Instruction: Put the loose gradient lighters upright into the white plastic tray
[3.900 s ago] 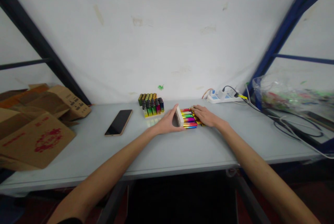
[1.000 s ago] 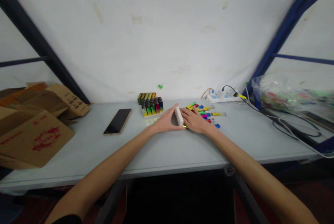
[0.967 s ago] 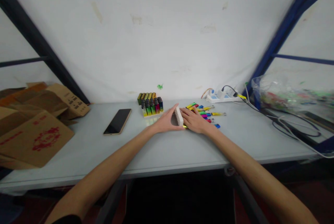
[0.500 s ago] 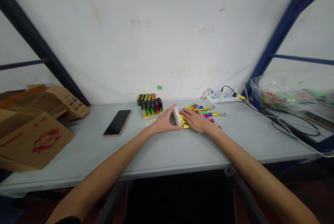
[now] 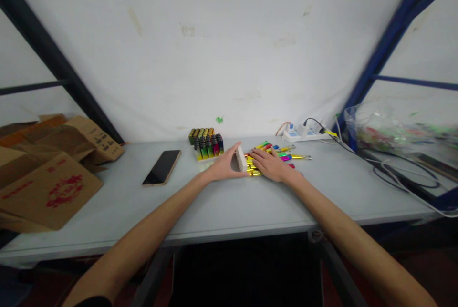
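In the head view, from where I'm standing, the person's left hand (image 5: pixel 223 166) has a white tray (image 5: pixel 242 160) tipped up on its side, thumb and fingers clamped on its opposite edges. Just beside it, the right hand (image 5: pixel 269 164) lies palm down, fingers stretched out and only slightly apart, over a loose pile of shiny lighters (image 5: pixel 286 157) on the grey table (image 5: pixel 229 207), some of their ends reaching the tray. Behind the left hand, upright lighters (image 5: pixel 208 147) stand in rows, with a phone (image 5: pixel 162 167) lying farther left
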A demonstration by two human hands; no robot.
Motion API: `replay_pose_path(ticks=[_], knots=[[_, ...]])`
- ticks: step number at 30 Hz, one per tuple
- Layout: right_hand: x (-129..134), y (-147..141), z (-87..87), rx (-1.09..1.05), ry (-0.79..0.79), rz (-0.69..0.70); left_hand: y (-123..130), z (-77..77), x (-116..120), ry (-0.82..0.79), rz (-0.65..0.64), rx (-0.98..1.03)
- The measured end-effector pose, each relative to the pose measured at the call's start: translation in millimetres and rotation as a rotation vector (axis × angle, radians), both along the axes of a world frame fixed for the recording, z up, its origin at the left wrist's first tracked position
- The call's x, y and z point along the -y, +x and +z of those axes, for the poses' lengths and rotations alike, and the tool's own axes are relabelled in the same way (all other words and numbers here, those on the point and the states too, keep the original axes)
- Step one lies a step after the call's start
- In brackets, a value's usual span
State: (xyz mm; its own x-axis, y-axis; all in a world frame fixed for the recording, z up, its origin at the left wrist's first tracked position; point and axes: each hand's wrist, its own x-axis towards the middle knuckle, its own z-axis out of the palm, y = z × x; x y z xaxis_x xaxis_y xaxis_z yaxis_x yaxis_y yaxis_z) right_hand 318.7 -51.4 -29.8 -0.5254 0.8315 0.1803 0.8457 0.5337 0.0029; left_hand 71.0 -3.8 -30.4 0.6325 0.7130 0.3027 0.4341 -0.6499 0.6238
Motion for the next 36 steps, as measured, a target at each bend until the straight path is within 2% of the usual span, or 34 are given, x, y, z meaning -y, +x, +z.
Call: replay_pose_path(ticks=[10,16,23,29,36], knots=[[2,5,2.9,0.0,0.011,-0.022,-9,4.5,-1,-0.01,0.0,-0.007],[2,-14,3.8,-0.008,0.045,0.062,5,-1.4,3,-0.031,-0.042,0.057],[-1,-27,0.8,0.033,0.047,0.078,10,-1.5,4,-0.009,-0.066,0.065],[-3,-17,-4.1,0.067,0.091,0.098,-7,8.0,3,0.035,-0.044,-0.006],[-9,-2,-9.2,0.034,0.064,0.034,-26,24.7,-1,0.111,-0.021,-0.088]])
